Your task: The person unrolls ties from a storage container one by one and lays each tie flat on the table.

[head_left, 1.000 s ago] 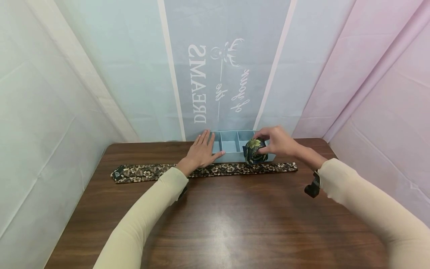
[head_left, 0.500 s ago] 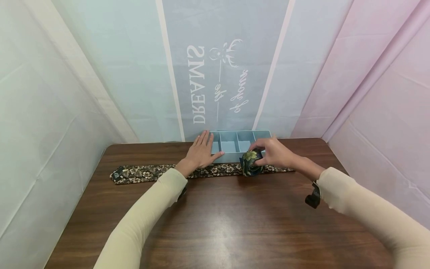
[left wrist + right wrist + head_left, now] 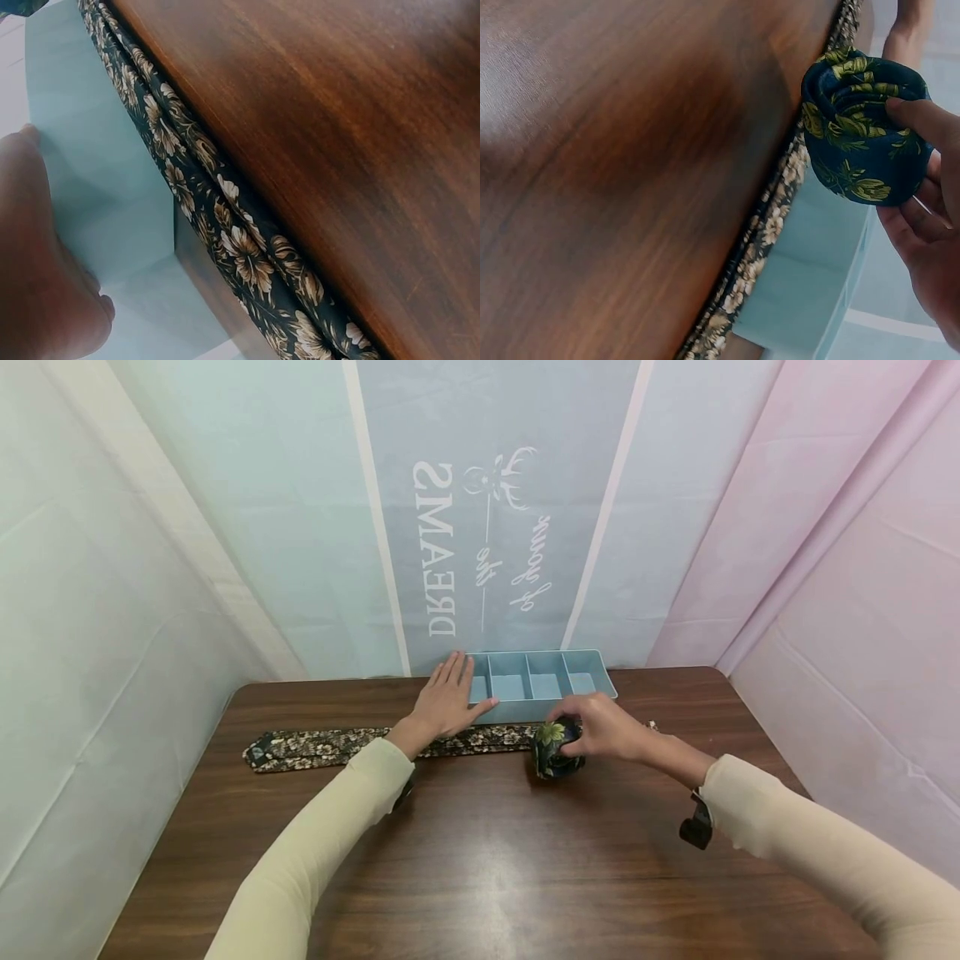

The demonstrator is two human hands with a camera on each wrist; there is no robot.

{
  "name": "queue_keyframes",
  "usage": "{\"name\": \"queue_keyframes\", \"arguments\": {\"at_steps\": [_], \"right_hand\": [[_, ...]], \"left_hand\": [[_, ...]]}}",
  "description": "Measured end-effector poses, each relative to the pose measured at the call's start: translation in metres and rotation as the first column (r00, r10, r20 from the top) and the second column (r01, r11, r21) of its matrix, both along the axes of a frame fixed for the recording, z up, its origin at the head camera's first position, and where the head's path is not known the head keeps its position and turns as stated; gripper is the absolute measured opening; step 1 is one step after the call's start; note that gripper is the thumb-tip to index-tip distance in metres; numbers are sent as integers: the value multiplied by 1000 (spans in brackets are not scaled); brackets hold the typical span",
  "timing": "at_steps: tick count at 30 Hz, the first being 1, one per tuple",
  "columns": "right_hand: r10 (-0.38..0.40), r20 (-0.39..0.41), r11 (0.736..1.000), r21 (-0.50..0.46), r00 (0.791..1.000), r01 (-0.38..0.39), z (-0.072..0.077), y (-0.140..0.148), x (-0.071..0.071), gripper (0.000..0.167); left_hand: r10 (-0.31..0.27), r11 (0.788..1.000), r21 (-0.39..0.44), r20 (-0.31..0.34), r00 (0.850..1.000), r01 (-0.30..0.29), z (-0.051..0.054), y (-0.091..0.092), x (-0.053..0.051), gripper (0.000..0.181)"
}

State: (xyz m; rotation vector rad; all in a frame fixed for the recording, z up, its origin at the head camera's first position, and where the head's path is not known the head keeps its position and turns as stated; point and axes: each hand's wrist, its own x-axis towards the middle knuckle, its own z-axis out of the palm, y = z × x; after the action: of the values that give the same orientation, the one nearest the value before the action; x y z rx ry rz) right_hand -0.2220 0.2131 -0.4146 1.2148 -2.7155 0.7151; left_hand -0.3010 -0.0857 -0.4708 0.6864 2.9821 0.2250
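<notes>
A rolled-up dark blue necktie with yellow-green flowers (image 3: 862,150) is pinched between the thumb and fingers of my right hand (image 3: 607,727). It is held in front of the light blue divided box (image 3: 517,712), over the near edge of a second necktie. That black necktie with cream and brown flowers (image 3: 330,747) lies stretched out, folded lengthwise, along the front of the box. My left hand (image 3: 444,702) rests with straight fingers on the box's left end and covers part of the leftmost compartment. The other compartments show bare floors.
The brown wooden table (image 3: 480,843) extends toward me from the neckties. A printed grey-blue curtain (image 3: 487,527) hangs right behind the box, and pale cloth (image 3: 862,660) encloses the sides.
My right hand has carried the rolled necktie from above the box's right end toward me and slightly left, past its front wall. My left hand has stayed on the box.
</notes>
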Motion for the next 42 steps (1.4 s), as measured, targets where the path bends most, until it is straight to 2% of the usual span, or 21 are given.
{"name": "queue_keyframes", "arguments": {"at_steps": [9, 14, 17, 20, 25, 29, 31, 36, 39, 42], "right_hand": [[-24, 14, 1000, 5, 1000, 24, -11, -5, 13, 40], [-38, 1, 999, 20, 999, 38, -17, -7, 17, 41], [-45, -11, 999, 28, 999, 45, -21, -9, 18, 41], [-49, -7, 998, 25, 999, 49, -23, -9, 19, 42], [-42, -4, 999, 20, 999, 42, -27, -9, 20, 43], [-28, -23, 999, 15, 999, 29, -30, -9, 20, 45], [-18, -30, 1000, 9, 999, 18, -31, -9, 20, 46], [42, -29, 999, -22, 999, -42, -33, -8, 18, 52], [80, -26, 996, -44, 996, -81, -34, -7, 18, 56], [101, -24, 993, -64, 995, -102, -35, -6, 17, 58]], "left_hand": [[-31, 999, 31, -58, 998, 32, 2, -4, 9, 98], [-51, 998, 35, -134, 990, 57, 4, -7, 14, 96], [-76, 995, 52, -206, 976, 88, 5, -10, 20, 93], [-114, 988, 68, -275, 955, 137, 7, -10, 26, 90], [-189, 970, 76, -374, 908, 233, 10, -8, 40, 87], [-237, 944, 107, -433, 870, 311, 10, -4, 52, 84], [-256, 932, 119, -450, 855, 342, 9, -3, 58, 83], [-287, 910, 140, -466, 837, 390, 4, 2, 70, 84], [-294, 902, 158, -457, 840, 402, 2, 5, 75, 84], [-295, 901, 170, -431, 853, 398, -2, 7, 80, 84]]}}
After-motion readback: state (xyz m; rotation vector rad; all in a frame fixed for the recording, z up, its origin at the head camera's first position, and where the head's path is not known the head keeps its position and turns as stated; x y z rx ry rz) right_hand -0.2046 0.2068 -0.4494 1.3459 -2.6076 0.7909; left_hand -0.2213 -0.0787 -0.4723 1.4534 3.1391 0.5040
